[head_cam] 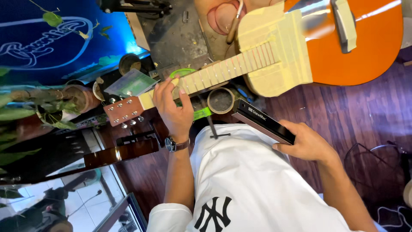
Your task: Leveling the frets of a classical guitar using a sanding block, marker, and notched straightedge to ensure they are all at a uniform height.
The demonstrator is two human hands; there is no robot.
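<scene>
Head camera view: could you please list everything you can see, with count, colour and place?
Guitar: one, orange body, top right; neck and soundhole area covered in yellowish masking tape.
Headstock: one, reddish brown, left of centre.
Long block: one, black, centre right.
Tape roll: one, tan, below the neck.
Second guitar neck: one, dark glossy brown, lower left.
Potted plant: one, green leaves, left.
Wristwatch: one, dark, left wrist.
Shirt: one, white, bottom centre.
Left hand: on the taped neck.
Right hand: gripping the long block.

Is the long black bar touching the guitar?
Apart. The head view shows the black bar in the right hand, with dark floor between it and the guitar.
</scene>
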